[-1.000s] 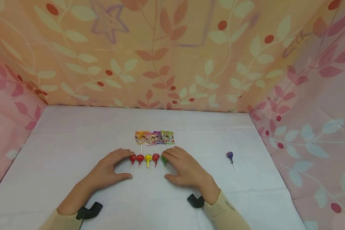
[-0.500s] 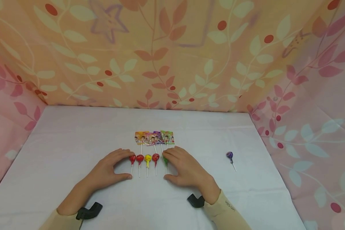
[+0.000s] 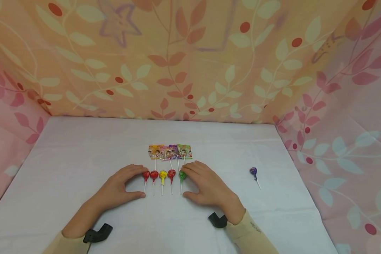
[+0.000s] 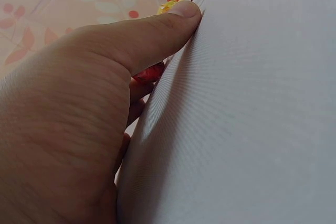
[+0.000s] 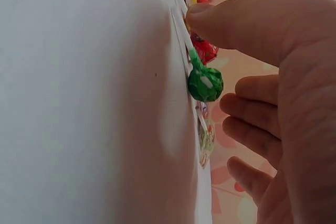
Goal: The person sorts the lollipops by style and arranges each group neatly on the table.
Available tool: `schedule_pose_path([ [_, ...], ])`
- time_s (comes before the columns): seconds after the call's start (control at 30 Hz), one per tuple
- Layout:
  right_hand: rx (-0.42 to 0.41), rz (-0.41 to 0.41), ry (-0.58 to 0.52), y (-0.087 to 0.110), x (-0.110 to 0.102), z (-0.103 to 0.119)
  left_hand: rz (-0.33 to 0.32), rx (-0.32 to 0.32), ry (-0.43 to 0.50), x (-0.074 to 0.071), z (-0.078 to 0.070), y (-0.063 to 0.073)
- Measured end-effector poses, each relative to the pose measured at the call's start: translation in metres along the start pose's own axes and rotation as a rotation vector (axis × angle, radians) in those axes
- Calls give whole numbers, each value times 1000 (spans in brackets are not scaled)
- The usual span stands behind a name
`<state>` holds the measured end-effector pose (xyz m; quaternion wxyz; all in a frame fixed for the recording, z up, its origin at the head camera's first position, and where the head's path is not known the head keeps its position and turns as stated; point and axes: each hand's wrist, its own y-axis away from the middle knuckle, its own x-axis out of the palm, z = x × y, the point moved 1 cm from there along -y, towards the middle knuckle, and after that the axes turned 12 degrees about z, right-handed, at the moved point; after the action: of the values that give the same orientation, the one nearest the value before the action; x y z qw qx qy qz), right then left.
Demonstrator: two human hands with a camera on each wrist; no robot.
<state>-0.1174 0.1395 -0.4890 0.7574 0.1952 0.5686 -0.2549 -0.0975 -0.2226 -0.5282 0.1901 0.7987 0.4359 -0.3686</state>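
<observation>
Several round-headed lollipops lie in a row on the white cloth in the head view. My left hand (image 3: 115, 187) curves round the left end, fingertips at the head of a red lollipop (image 3: 146, 175) and thumb beside its stick. Rightward follow another red lollipop (image 3: 154, 175), a yellow lollipop (image 3: 163, 175) and a third red lollipop (image 3: 171, 175). At the right end lies a green lollipop (image 3: 182, 175). My right hand (image 3: 210, 187) is beside it with fingers loosely bent; the right wrist view shows them apart from its green head (image 5: 206, 84).
Behind the row, lollipops in flat printed wrappers (image 3: 184, 151) overlap, sticks toward me. A purple lollipop (image 3: 253, 171) lies alone to the right. Floral curtains (image 3: 190, 63) border the back and sides of the white tabletop (image 3: 82, 141).
The green lollipop shifted slightly right, then back left. My right hand has drawn a little right, uncovering more of its head. My left hand stays in place.
</observation>
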Motion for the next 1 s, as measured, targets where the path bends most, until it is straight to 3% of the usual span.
schedule_pose_path([
  [0.47,-16,-80,44,16,-3,-12,4,-12,11,0,-2,-1],
  [1.0,33,-90,51,31,-5,-23,-6,-10,-2,1,0,0],
])
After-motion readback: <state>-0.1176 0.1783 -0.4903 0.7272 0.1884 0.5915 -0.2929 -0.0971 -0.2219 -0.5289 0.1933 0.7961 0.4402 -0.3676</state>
